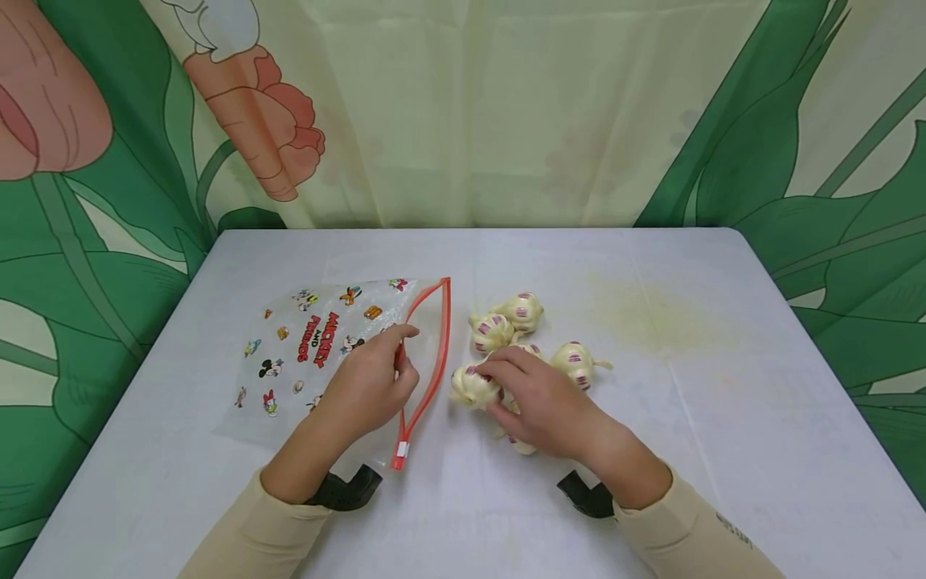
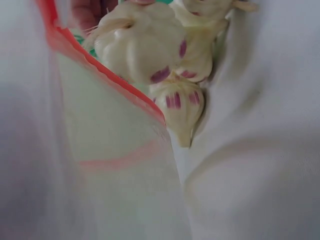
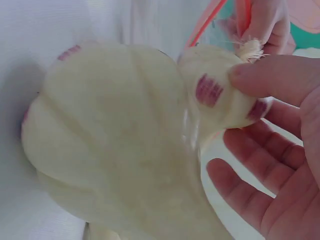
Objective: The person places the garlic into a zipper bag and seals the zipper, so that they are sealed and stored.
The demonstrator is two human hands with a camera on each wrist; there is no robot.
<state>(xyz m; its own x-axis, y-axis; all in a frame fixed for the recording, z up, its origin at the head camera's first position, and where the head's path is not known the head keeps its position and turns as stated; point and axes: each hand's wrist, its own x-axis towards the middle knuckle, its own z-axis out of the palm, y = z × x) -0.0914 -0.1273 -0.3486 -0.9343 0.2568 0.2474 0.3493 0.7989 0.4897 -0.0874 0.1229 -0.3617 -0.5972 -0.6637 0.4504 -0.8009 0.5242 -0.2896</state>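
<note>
A clear zip bag (image 1: 289, 418) printed with cartoon figures lies flat, its red zip edge (image 1: 443, 346) facing right and spread apart. My left hand (image 1: 369, 386) pinches the upper layer of the bag at the mouth. Just right of the opening, my right hand (image 1: 546, 406) grips a garlic bulb (image 1: 472, 389) between thumb and fingers. The right wrist view shows the thumb pressed on that bulb (image 3: 212, 85), with another large bulb (image 3: 115, 140) close to the camera. More bulbs (image 1: 575, 363) surround the right hand, some partly hidden under it.
Two garlic bulbs (image 1: 522, 312) sit together behind the right hand. A white cloth covers the table (image 1: 723, 450). Behind it hangs a curtain (image 1: 535, 112) printed with plants. Black wrist bands (image 1: 350, 490) show at both sleeves.
</note>
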